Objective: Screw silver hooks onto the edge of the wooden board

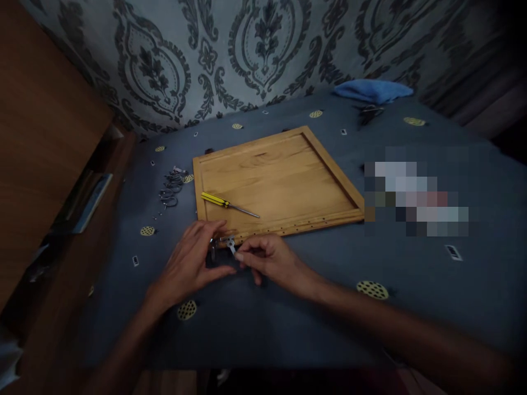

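In the head view, my right hand (272, 260) pinches a small flat metal piece (231, 245) with a round hole, which looks like part of a hinge. The piece is at the near edge of a framed wooden panel (332, 218), close to its left corner. My left hand (189, 260) curves around the same spot, thumb and fingers apart; whether its fingertips touch the metal I cannot tell. A yellow-handled screwdriver (216, 200) rests on the panel, its shaft pointing right. Several dark holes run along the panel's near rail.
Several metal fittings (171, 189) and tiny bits lie left of the panel on the dark blue patterned cloth (288, 323). At the back right are a blue cloth (373, 90) and a dark object (369, 112). Wooden furniture (49, 109) stands along the left. A blurred-out patch covers something at right.
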